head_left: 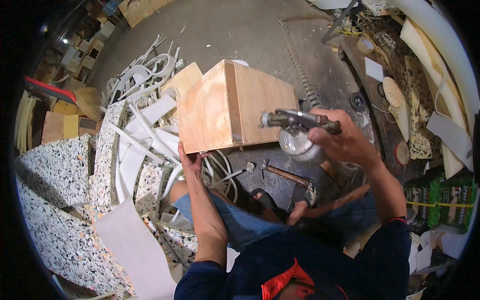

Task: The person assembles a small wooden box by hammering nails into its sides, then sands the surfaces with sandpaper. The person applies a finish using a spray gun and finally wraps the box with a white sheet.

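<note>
A plywood box [207, 110] stands tilted in front of me, one corner edge turned my way. My left hand [191, 161] grips its lower near edge, with the thumb against the side face and the fingers partly hidden beneath. A metal spray gun [287, 119] with a round, pale cup [300, 145] is in my right hand [346, 137]. My fingers wrap round its handle, and its nozzle points left, in front of the box's right face. Below the box, a hammer [282, 173] with a wooden handle lies on the floor near my feet.
White foam strips [150, 125] are heaped at left beside speckled foam blocks [55, 170]. A broom [85, 100] rests at far left. A coiled hose [295, 60] runs across the floor [240, 30]. On the right, a workbench [367, 90] carries a tape roll [365, 45].
</note>
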Demonstrator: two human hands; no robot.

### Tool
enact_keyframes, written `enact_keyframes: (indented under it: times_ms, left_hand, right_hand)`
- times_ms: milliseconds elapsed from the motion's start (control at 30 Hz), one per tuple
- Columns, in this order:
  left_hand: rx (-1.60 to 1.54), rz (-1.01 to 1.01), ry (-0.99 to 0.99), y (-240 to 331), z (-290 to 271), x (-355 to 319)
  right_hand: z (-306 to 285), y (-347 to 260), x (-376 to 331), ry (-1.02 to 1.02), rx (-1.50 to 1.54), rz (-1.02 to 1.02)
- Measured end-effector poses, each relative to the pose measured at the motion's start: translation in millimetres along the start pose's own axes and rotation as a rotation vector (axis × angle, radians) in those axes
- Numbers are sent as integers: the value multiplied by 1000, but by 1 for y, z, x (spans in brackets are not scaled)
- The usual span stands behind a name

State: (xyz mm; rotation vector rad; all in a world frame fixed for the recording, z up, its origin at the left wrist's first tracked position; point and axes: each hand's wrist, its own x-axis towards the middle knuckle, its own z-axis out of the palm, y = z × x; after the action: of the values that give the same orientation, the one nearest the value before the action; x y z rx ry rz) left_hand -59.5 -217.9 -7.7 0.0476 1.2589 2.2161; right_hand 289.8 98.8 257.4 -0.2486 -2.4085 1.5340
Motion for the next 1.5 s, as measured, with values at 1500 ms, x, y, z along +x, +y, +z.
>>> enact_keyframes:
  times_ms: [1500]
  left_hand:
    - [-39,11,68,1,6,-6]
  right_hand:
    - [-27,37,14,349,424,463]
